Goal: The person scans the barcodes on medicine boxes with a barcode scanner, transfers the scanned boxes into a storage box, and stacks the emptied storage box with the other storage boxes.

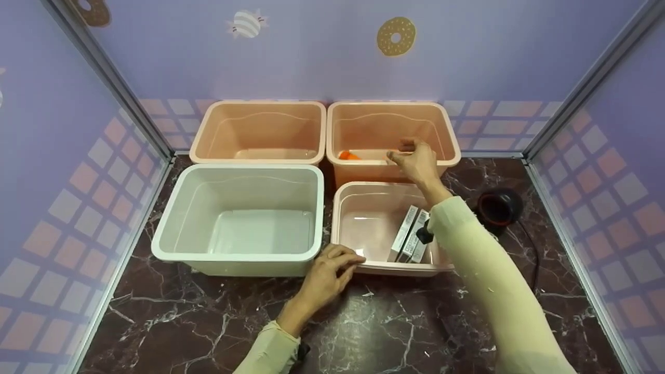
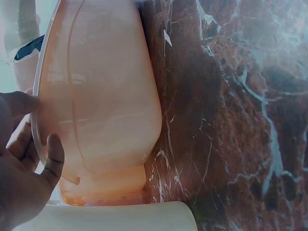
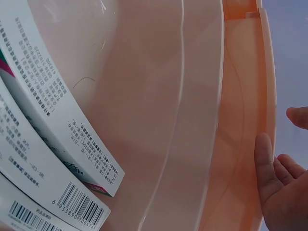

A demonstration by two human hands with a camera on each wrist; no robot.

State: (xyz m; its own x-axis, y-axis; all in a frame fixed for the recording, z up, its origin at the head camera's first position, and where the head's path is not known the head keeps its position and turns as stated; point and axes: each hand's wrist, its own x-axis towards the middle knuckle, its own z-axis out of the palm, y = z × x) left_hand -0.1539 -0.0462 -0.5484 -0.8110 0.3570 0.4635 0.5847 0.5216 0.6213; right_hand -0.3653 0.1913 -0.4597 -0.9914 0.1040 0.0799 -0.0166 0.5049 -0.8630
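My left hand [image 1: 324, 272] is at the front left corner of the light pink bin [image 1: 358, 189], fingers over the rim and thumb outside, also in the left wrist view. Several white printed boxes [image 1: 408, 234] with barcodes lean side by side in that bin. My right hand [image 1: 418, 163] hovers above the front rim of the far right orange bin [image 1: 447, 124], thumb and fingers apart, with nothing seen between them. A bright orange item [image 1: 348, 155] lies in that bin; its kind cannot be made out. In the right wrist view, the boxes [image 3: 62, 110] show close up.
A white bin [image 1: 239, 257] stands at the front left, with another orange bin [image 1: 260, 104] behind it. Right of the bins sits a black device [image 1: 499, 206] with a cable. Walls enclose the dark marbled table [image 1: 208, 322] at the back and sides.
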